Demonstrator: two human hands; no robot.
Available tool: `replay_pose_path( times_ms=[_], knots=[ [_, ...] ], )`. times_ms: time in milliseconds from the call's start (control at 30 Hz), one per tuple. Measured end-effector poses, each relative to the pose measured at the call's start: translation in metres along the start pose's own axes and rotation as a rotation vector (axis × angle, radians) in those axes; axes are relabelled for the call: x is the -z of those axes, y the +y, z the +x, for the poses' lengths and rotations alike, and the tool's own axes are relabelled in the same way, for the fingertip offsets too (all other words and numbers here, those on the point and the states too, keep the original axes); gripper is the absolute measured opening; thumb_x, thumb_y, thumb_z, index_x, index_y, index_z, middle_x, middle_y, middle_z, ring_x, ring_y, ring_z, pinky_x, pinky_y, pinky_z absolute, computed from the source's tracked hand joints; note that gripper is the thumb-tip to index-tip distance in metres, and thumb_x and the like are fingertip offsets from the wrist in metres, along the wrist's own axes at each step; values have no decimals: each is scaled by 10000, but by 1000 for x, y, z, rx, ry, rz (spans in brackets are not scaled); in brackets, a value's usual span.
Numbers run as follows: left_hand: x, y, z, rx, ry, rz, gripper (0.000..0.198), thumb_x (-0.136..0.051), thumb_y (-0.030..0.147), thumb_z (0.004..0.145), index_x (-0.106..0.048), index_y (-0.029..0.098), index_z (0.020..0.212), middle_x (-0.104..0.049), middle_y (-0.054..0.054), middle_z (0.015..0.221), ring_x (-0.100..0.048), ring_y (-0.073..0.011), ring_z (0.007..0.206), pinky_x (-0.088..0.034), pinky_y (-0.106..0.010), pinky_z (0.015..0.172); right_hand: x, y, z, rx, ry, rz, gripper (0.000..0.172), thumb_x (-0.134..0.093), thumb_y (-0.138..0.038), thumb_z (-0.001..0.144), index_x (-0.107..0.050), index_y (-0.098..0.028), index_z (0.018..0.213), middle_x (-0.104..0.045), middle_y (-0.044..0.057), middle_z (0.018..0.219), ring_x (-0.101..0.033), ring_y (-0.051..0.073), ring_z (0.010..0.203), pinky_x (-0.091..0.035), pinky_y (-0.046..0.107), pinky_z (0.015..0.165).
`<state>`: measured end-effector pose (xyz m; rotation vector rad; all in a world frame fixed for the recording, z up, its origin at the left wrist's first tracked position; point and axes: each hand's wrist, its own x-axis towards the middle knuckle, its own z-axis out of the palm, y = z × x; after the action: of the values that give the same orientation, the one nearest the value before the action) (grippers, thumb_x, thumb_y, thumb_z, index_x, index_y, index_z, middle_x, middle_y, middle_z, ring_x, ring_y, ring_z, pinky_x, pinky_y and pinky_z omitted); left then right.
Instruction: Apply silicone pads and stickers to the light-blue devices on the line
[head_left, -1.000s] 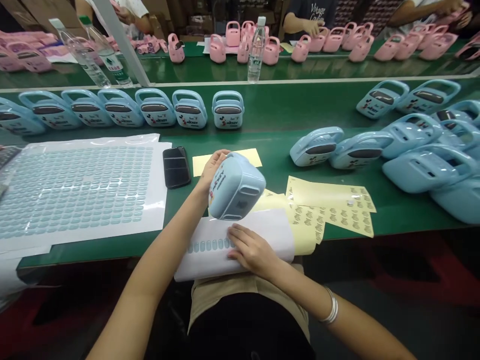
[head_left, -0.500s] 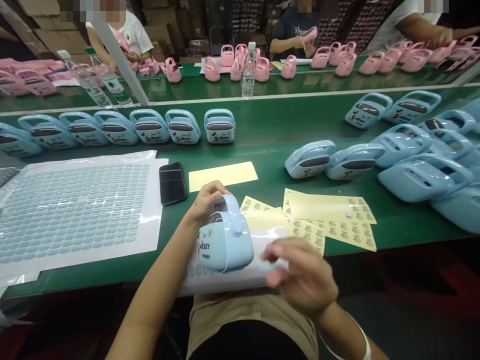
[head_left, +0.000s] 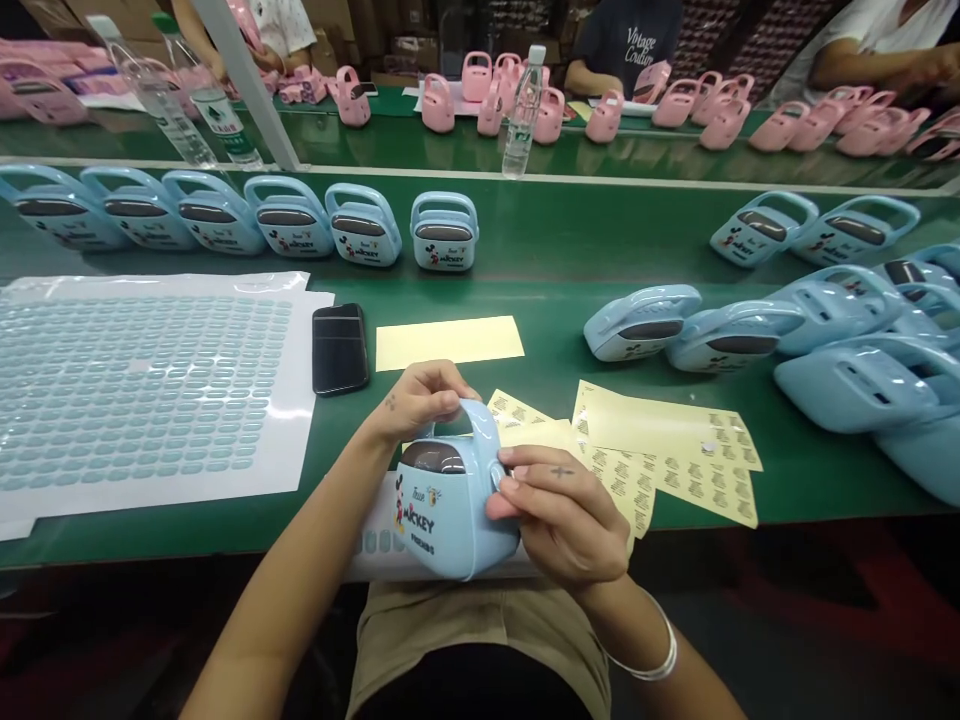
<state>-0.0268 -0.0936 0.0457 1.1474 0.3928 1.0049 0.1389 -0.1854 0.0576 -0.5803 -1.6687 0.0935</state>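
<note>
A light-blue toy case point(head_left: 446, 505) with a handle and a cartoon print stands upright at the table's near edge, over a white sticker sheet point(head_left: 375, 545). My left hand point(head_left: 412, 400) is closed round its handle from the left. My right hand point(head_left: 559, 510) curls against its right side, thumb and fingertips pressing a small oval spot on the side.
A large sheet of small blue stickers point(head_left: 142, 380) lies left, a black phone point(head_left: 339, 348) beside it. Yellow label sheets point(head_left: 667, 440) lie right. Rows of blue cases point(head_left: 292, 220) stand behind, more piled at right point(head_left: 847, 340). Water bottles point(head_left: 523, 110) and pink cases point(head_left: 439, 105) with other workers lie beyond.
The case was turned from lying bottom-up to upright and lowered to the table edge. My right hand left the sticker sheet and now presses on the case's right side.
</note>
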Motion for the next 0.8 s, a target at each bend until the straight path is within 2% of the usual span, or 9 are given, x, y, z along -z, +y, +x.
replay_pose_path(
  times_ms=[200,300,367,400,500,567,667,733,800],
  knots=[
    [7,1,-1,19,24,42,293,-758,370,653,-587,132,664,-624,-28,563,-382,-37,389,-252,-165,360,-3,4,3,-73,-2,9,141,-662,-47,758,-640,-112,881,-575,27,789,-651,181,833,-618,328,680],
    [9,0,-1,12,70,87,317,-765,396,637,-594,129,644,-619,-37,548,-379,-40,391,-251,-173,363,0,8,5,-166,-73,32,119,-644,-64,778,-633,-153,856,-585,25,778,-641,187,867,-600,346,714],
    [9,-1,1,9,116,115,331,-768,413,627,-597,130,632,-610,-33,535,-377,-43,390,-260,-181,368,3,11,5,-192,-132,49,72,-603,-158,831,-626,-176,896,-615,64,888,-628,224,969,-581,408,786],
    [9,-2,2,11,156,129,329,-767,414,629,-596,133,634,-611,-31,536,-379,-43,388,-262,-182,369,4,13,3,-207,-164,47,130,-588,-249,849,-616,-179,956,-616,98,990,-606,253,1038,-563,451,828],
    [6,-1,8,31,341,147,296,-766,372,646,-581,141,658,-626,-19,557,-382,-33,376,-241,-164,361,6,17,-3,-327,-249,-48,593,-609,-522,774,-483,-153,1220,-496,199,1277,-489,332,1207,-488,540,921],
    [5,1,13,69,397,80,290,-771,361,641,-594,139,696,-648,-21,605,-376,-20,368,-217,-148,347,6,21,-6,-479,-254,-93,772,-673,-540,700,-389,-155,1305,-470,198,1309,-481,325,1212,-483,515,930],
    [4,1,18,184,279,-178,432,-737,486,632,-655,127,858,-683,-61,775,-522,-72,488,-378,-173,416,4,29,-6,-708,-180,152,667,-581,-541,780,-374,-184,1305,-565,141,1188,-606,243,1025,-556,401,799],
    [2,-6,18,228,208,-298,520,-741,510,612,-658,133,959,-684,-74,887,-627,-163,703,-505,-260,604,-1,33,-2,-814,-165,412,581,-296,-588,895,-404,-170,1284,-615,137,1094,-642,218,918,-568,384,720],
    [-1,-16,18,241,190,-298,504,-757,462,618,-647,145,995,-681,-76,926,-638,-235,869,-513,-331,740,-9,36,5,-887,-214,609,678,-7,-544,922,-447,-150,1255,-642,150,1039,-655,215,867,-566,407,693]
  ],
)
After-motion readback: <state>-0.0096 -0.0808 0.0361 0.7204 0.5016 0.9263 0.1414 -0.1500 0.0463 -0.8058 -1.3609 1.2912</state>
